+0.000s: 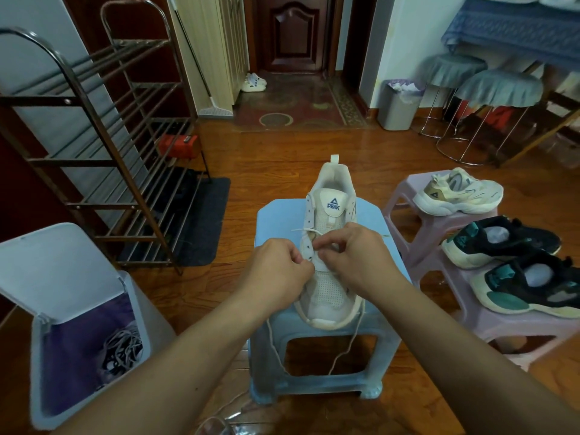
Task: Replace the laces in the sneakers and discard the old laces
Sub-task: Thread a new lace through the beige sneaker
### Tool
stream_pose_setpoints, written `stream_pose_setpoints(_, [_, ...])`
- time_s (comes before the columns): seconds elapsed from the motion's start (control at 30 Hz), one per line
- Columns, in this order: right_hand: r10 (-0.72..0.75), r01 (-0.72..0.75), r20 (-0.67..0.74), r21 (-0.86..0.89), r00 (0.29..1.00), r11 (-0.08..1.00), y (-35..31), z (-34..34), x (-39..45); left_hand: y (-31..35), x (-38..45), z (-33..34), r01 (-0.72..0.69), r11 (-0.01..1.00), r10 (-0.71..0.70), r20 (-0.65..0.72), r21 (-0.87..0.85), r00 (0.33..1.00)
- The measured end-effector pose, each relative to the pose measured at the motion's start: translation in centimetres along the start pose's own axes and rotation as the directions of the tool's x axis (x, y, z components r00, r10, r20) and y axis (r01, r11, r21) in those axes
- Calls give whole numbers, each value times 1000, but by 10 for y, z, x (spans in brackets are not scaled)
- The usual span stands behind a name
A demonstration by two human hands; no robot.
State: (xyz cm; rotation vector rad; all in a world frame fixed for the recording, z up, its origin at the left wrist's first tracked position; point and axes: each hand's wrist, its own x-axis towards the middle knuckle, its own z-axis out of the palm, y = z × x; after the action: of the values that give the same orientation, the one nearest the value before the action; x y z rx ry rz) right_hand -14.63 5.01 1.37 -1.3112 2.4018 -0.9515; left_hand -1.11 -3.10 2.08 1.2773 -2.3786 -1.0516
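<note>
Bare seat shows along the blue stool (276, 215) left edge; pink stools (405, 196) with sneakers (458, 193) crowd its right edge, open bin (91, 346) left

Both forearms extend forward, converging; left hand (279, 271) and right hand (354, 255) close together, knuckles up, fingers curled in pinches.

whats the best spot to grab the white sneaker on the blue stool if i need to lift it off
Probably the heel collar of the white sneaker, taken from above at the far end. The heel points away from the person, its opening stands open and unlaced there, and a pull tab sticks up behind it. Both the left hand and right hand crowd the lace nearer the toe on the blue stool.
</note>
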Motion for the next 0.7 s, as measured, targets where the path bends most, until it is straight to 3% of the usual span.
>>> stream_pose_setpoints(0.2, [28,-29,36,18,999,999,-2,-2,1,1,-1,9,41,999,-42,-48,-22,998])
stream_pose_setpoints(0.37, [48,-49,35,42,998,998,-5,-2,0,1,-3,29,91,966,-116,-92,-243,989])
stream_pose_setpoints(0.53, [20,-18,116,-21,993,1000,-8,-5,-1,-7,-5,32,272,707,-259,119,-653,958])
stream_pose_setpoints(0.63, [12,-5,132,-54,991,999,-9,-4,1,-11,-6,34,285,663,-256,148,-692,955])
stream_pose_setpoints(0.7, [29,-22,133,-59,991,998,-10,-5,3,-12,-6,36,245,687,-237,108,-684,965])
